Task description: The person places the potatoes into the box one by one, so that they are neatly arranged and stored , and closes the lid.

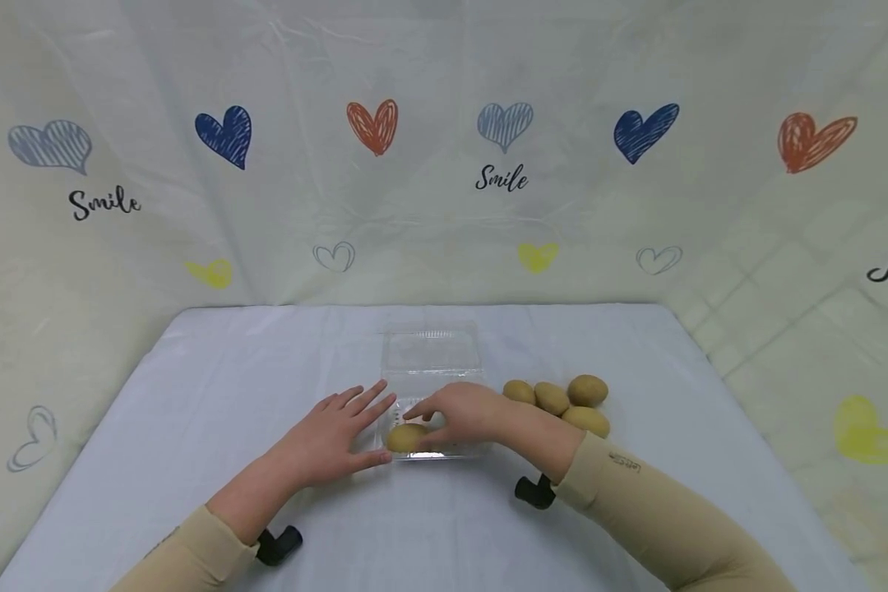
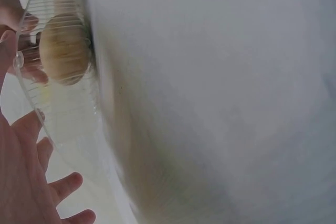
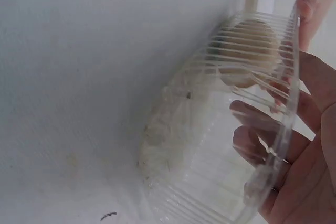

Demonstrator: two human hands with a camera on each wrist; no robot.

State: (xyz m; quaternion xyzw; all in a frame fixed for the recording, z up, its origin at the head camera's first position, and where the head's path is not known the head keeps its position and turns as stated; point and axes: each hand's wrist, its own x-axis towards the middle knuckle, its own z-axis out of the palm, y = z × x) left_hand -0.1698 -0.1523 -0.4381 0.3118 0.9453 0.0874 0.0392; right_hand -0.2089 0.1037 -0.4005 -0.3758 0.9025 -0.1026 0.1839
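Note:
A clear plastic clamshell container (image 1: 444, 453) lies with its lid (image 1: 432, 352) folded back, away from me. One potato (image 1: 405, 437) rests in its front left corner; the left wrist view shows this potato (image 2: 65, 50) through the ribbed wall. My right hand (image 1: 464, 413) reaches into the container, thumb beside the potato and index finger stretched out behind it. In the right wrist view the other fingers (image 3: 252, 145) hang loosely inside, away from the potato (image 3: 249, 45). My left hand (image 1: 331, 440) is spread at the container's left side, thumb at the front left corner.
Several loose potatoes (image 1: 588, 390) lie grouped on the white tablecloth (image 1: 636, 510), right of the container and beyond my right forearm. A black wrist device (image 1: 534, 492) sits under each wrist. A sheet printed with hearts (image 1: 429, 205) hangs behind the table.

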